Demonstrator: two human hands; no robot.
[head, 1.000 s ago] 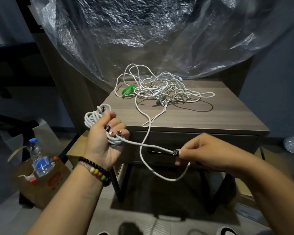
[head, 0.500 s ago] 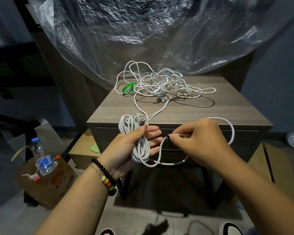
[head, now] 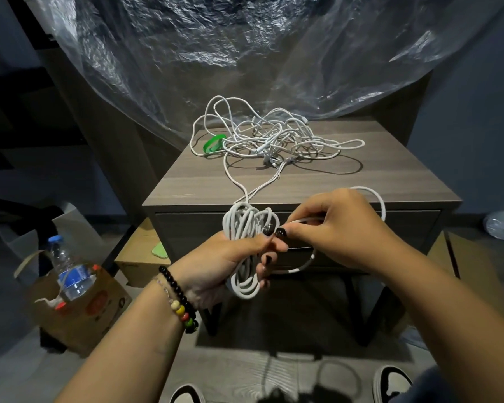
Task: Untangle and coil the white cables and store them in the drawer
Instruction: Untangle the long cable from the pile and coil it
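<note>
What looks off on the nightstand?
A snarl of white cables sprawls over the nightstand top, one loop overhanging its left edge. A green band lies caught beside it. No damage visible.

Right hand [head: 341, 231] now against the coil [head: 246, 228].

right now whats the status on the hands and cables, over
Left hand grips the coiled white cable; right hand pinches its loose strand. Tangled cable pile on the nightstand, one strand running to the coil. Drawer shut.
</note>
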